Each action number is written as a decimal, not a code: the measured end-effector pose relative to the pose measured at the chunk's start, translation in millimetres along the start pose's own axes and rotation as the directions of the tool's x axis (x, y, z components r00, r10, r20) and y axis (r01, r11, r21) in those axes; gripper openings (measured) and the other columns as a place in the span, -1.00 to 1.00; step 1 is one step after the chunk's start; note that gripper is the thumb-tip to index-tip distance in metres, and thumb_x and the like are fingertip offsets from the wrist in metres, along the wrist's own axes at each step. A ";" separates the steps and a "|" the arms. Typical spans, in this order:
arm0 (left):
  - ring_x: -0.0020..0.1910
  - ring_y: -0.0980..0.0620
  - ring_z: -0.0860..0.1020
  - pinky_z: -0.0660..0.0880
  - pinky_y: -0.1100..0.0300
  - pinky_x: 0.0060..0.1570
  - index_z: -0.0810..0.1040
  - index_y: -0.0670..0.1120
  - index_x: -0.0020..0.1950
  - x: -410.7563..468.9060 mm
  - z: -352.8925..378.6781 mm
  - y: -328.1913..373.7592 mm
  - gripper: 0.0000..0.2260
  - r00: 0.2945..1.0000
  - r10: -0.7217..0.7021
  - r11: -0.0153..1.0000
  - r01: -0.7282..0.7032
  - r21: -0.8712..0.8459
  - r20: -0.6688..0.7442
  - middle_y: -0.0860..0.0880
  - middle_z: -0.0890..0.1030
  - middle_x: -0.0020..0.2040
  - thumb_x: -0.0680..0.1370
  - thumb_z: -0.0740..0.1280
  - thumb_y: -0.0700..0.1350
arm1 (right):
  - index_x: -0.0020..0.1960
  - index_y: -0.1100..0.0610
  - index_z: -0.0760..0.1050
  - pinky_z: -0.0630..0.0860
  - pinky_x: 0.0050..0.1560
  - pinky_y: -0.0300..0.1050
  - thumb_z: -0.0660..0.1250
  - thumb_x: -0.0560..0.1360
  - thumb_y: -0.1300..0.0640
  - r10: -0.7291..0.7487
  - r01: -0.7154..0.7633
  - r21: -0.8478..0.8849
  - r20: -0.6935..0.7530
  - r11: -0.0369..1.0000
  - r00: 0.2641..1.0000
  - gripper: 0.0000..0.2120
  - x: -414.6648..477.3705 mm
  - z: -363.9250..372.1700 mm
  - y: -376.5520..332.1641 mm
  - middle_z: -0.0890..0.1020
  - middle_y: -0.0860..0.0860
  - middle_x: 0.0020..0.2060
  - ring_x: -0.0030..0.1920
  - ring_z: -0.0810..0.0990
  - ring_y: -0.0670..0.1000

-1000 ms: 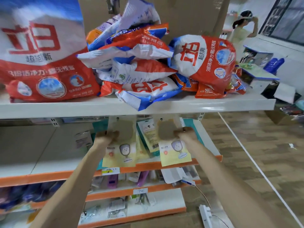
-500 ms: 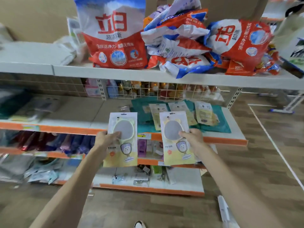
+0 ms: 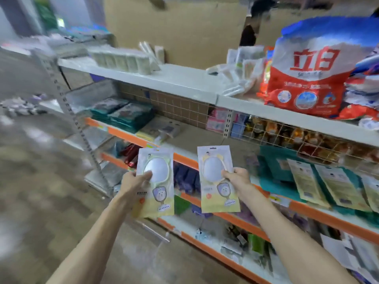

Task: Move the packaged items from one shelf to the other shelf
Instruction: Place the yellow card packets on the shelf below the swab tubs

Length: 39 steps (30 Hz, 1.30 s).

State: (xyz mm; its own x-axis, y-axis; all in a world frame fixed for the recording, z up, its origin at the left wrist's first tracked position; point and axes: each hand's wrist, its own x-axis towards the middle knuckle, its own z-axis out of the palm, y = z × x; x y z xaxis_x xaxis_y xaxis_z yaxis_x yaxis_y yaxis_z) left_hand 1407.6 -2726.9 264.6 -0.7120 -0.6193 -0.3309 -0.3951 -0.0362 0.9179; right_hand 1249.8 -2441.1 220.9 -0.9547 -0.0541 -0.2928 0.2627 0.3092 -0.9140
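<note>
My left hand (image 3: 134,182) grips a flat yellow-and-white packet (image 3: 155,182) with a round white window and a small cartoon figure. My right hand (image 3: 238,178) pinches a second packet (image 3: 217,180) of the same kind by its right edge. Both packets are held upright, side by side, in front of the orange-edged shelf (image 3: 184,159). More yellow packets (image 3: 320,183) lie on teal packs on that shelf to the right. The same shelf's left part (image 3: 196,136) shows bare board.
The white top shelf (image 3: 176,80) carries a red-and-white detergent bag (image 3: 307,78) and pale packs (image 3: 121,59). Teal packs (image 3: 123,115) lie at the shelf's left end. Lower orange-edged shelves hold small goods. A person stands behind the cardboard at top right. Floor lies to the left.
The view has swung left along the shelving. Both hands still hold their packets, now in front of the shelf's left part, with the detergent bags shifted to the right.
</note>
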 end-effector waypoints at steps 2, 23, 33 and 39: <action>-0.30 -0.11 0.57 0.48 0.06 -0.30 0.60 -0.26 0.02 25.7 -46.2 -1.7 -0.74 1.000 -0.001 0.999 0.000 -0.051 -0.009 -0.22 0.64 -0.16 0.50 0.45 -0.08 | -0.21 0.22 0.49 0.37 -0.28 -0.05 0.46 0.39 0.21 -0.024 0.023 0.022 0.051 0.999 0.998 -0.84 5.8 56.6 -23.4 0.52 0.15 -0.34 -0.30 0.49 0.08; -0.50 -0.05 0.52 0.44 0.18 -0.54 0.58 -0.19 0.01 289.5 -163.4 65.8 -0.79 0.997 -0.009 1.000 0.007 -0.026 -0.075 -0.13 0.61 -0.28 0.51 0.45 -0.07 | -0.10 0.31 0.52 0.53 -0.19 0.05 0.46 0.41 0.20 -0.045 0.034 0.096 0.122 0.995 0.992 -0.80 152.6 311.6 -156.9 0.62 0.39 -0.03 -0.21 0.63 0.20; -0.43 -0.09 0.56 0.44 0.20 -0.57 0.57 -0.22 0.03 417.4 -161.6 123.5 -0.81 0.998 0.027 1.000 -0.027 -0.017 0.055 -0.18 0.64 -0.21 0.52 0.43 -0.12 | 0.09 0.18 0.57 0.56 0.18 0.19 0.48 0.44 0.20 0.123 -0.139 0.237 0.080 0.962 0.989 -0.75 233.1 356.0 -196.1 0.68 0.18 0.00 0.05 0.66 0.22; -0.47 -0.02 0.41 0.38 0.17 -0.48 0.50 -0.13 -0.15 493.0 -161.9 139.0 -0.81 0.984 0.047 0.998 -0.053 0.032 0.171 -0.05 0.46 -0.38 0.50 0.46 -0.08 | -0.09 0.23 0.61 0.63 -0.05 0.27 0.47 0.37 0.22 0.096 -0.075 0.200 -0.097 0.977 0.991 -0.85 258.6 380.3 -201.7 0.70 0.19 -0.23 -0.26 0.69 0.18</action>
State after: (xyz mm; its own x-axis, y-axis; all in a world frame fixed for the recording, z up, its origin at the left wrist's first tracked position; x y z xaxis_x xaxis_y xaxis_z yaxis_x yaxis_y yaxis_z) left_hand 1095.6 -3164.3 264.5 -0.8182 -0.4775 -0.3203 -0.3754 0.0217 0.9266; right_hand 1003.2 -2878.6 222.7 -0.9340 0.0683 -0.3506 0.3565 0.1159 -0.9271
